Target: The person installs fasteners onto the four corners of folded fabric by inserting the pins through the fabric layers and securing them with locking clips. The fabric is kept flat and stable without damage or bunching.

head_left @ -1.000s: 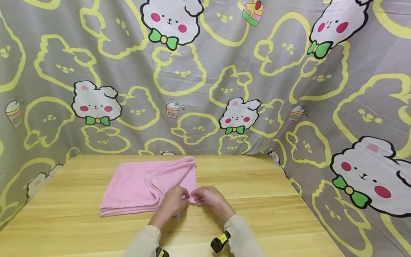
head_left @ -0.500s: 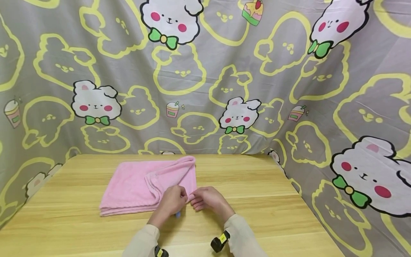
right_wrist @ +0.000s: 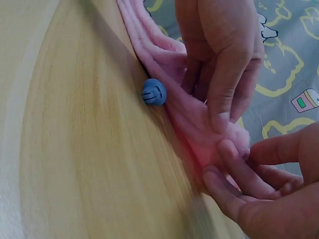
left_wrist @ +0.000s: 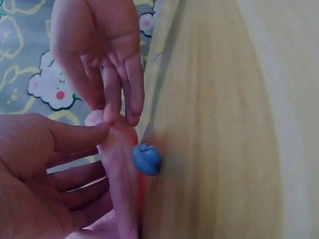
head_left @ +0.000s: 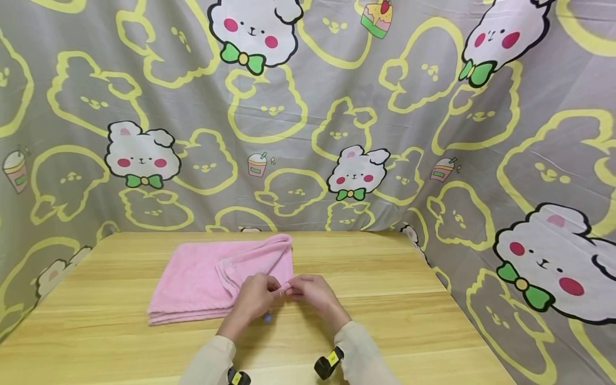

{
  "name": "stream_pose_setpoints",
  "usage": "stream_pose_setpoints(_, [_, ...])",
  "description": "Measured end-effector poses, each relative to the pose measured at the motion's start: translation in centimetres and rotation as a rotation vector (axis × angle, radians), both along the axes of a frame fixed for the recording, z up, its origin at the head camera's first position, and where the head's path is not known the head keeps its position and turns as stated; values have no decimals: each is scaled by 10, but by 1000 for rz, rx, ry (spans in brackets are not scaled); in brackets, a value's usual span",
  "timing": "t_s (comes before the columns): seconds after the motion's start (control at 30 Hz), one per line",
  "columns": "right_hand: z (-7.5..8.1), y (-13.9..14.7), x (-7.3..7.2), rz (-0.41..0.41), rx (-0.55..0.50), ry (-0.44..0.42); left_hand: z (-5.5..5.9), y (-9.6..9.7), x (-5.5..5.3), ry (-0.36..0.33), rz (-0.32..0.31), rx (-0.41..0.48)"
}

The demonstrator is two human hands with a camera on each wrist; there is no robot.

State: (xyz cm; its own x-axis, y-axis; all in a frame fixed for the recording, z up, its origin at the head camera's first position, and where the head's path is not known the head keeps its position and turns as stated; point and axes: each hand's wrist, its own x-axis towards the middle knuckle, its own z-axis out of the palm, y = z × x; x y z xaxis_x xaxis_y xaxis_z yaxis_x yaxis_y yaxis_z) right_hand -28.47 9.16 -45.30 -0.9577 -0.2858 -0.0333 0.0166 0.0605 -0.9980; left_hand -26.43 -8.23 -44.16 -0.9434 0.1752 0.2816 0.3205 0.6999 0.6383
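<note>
A folded pink plush cloth (head_left: 192, 278), like a towel or blanket, lies on the table, with one top layer turned back in loose folds. At its near right corner my left hand (head_left: 257, 294) pinches the edge between thumb and fingers. My right hand (head_left: 315, 295) pinches the very tip of that corner, close to the left fingertips. In the right wrist view the raised pink edge (right_wrist: 192, 119) runs between both hands. Beside it on the wood sits a small rounded blue plastic piece (right_wrist: 154, 92) with slots; neither hand touches it. The left wrist view shows this blue piece (left_wrist: 147, 159) too.
The light wooden table (head_left: 385, 310) extends to both sides of the cloth. A grey curtain (head_left: 289, 203) printed with rabbits and yellow outlines hangs along the back and sides. Black wrist cameras (head_left: 329, 363) sit at the beige sleeves.
The right fingers, looser half a second ago, now pinch the corner. Both hands have risen slightly with the corner, and the left has shifted a little left. The blue piece shows more fully.
</note>
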Motion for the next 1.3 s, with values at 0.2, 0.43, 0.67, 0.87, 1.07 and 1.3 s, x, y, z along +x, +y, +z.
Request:
stream_pose_setpoints(0.2, [5,-1,3,-28,-5,-9,3,-2,-4,21,43,24])
stream_pose_setpoints(0.43, [7,-2,6,-40,-13,-6,2,-3,-3,25,51,21])
stream_pose_setpoints(0.67, [6,-1,3,-43,8,10,4,-4,-3,39,55,17])
stream_pose_setpoints(0.87, [13,10,-3,-117,137,54,5,-5,-4,21,68,29])
stream_pose_setpoints(1.07, [19,25,-5,-240,459,272,7,-6,-2,21,72,37])
stream_pose_setpoints(1.3, [15,38,-7,-267,761,268,7,-7,-3,27,89,34])
